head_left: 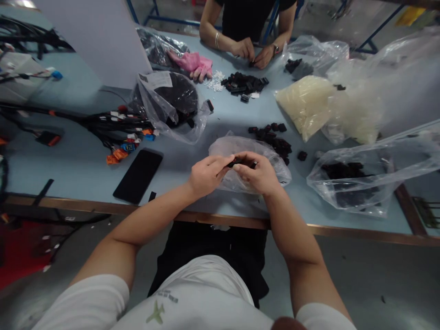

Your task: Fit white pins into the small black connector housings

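My left hand [208, 175] and my right hand [256, 173] meet above the table, both pinching a small black plastic connector [240, 162]. Its middle is partly hidden by my fingers. Directly beneath my hands lies a translucent plastic bag [271, 169]. A loose heap of similar black connectors [271, 142] sits just beyond the bag. Another clear bag [347, 183] holding dark parts lies to the right, apart from my hands.
A black smartphone [137, 176] lies left of my left hand, near the table's front edge [85, 206]. A wiring harness [113, 130] with coloured connectors spreads across the left. Opposite, a co-worker's hands [254, 55] handle a black part near a pink glove [192, 62] and bagged cream-coloured parts [304, 105].
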Tool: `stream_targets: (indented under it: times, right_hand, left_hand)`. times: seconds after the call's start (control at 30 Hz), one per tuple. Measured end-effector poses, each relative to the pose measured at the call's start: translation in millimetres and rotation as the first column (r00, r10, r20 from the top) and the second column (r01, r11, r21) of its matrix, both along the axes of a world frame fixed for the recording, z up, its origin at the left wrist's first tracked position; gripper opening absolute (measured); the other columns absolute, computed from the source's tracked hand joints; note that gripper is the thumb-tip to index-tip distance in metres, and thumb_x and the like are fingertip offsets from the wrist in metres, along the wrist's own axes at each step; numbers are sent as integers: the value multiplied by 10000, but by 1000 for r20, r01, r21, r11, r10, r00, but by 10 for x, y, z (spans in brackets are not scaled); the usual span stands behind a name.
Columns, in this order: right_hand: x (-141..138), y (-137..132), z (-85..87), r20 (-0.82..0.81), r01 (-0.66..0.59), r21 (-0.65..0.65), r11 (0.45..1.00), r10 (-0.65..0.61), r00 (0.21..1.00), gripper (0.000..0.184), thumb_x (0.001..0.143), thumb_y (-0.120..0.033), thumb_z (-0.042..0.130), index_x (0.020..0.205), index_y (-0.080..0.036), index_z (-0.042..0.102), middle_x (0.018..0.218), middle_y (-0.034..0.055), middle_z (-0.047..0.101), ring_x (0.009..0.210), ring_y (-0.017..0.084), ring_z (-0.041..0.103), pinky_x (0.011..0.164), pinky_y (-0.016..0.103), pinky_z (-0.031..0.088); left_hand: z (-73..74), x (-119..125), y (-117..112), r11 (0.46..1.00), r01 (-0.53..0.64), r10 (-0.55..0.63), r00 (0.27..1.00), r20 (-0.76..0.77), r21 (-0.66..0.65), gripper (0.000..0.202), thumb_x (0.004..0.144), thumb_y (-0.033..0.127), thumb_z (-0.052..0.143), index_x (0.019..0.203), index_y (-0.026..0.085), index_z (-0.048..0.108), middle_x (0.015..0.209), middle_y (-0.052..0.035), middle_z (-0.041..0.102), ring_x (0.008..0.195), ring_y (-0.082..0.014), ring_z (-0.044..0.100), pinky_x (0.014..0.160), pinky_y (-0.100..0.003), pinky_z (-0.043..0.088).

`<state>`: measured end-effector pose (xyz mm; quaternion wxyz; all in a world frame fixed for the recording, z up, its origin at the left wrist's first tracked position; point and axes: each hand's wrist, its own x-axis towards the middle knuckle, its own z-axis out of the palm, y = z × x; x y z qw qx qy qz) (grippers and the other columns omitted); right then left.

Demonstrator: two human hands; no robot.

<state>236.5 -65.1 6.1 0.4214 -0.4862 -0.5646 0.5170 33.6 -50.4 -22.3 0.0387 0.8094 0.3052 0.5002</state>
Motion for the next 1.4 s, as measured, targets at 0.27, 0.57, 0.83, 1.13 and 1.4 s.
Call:
stream_targets:
  times: [0.27, 0.57, 0.83, 1.13, 1.4]
  right_hand:
    - [34, 9, -23, 12, -21, -9, 1000, 21, 1000, 337, 828, -459, 823, 1023, -189, 774, 763, -12, 689, 591, 103, 501, 533, 262, 401]
    - [299, 79, -26, 744, -192, 244, 951, -56, 665, 59, 897, -168, 764, 916, -211, 800, 902, 61, 793, 805, 201, 709, 732, 314, 498]
    - [86, 25, -76, 948, -352, 57, 934, 60, 313, 84, 984, -195, 693, 976, -193, 777, 1038, 127, 806, 789, 231, 727, 607, 319, 380]
    - [258, 103, -123, 778, -282, 238, 930, -9, 628, 168, 923, -145, 643, 951, -212, 795, 893, 66, 801, 781, 205, 697, 716, 310, 463]
    - [227, 60, 10, 484, -78, 384, 920, -129, 866, 102, 832, -175, 636, 867, -219, 722, 803, 3, 754, 700, 156, 633, 694, 281, 488]
  left_hand:
    - [-39, -22, -5, 990, -60, 47, 993, -104, -125, 274, 1103, 352, 574, 1245, 277, 796, 1026, -30, 853, 900, -153, 814, 827, -238, 679]
    - [0, -49, 70, 985, 46, -57, 996, -62, -169, 238, 1046, 207, 640, 1235, 230, 782, 1245, -71, 808, 1143, -180, 784, 1054, -303, 648]
    - [-92, -40, 120, 970, 53, -75, 994, -85, -239, 228, 1030, 218, 664, 1233, 195, 767, 1260, -94, 824, 1178, -217, 795, 1086, -380, 644]
    - [-76, -67, 147, 952, -3, -24, 996, -85, -306, 210, 1013, 276, 701, 1195, 211, 783, 1235, -89, 833, 1164, -237, 801, 1068, -410, 648]
    - [-49, -69, 144, 951, -12, -12, 997, -77, -308, 224, 1011, 261, 692, 1209, 193, 770, 1211, -96, 837, 1152, -235, 800, 1046, -389, 645]
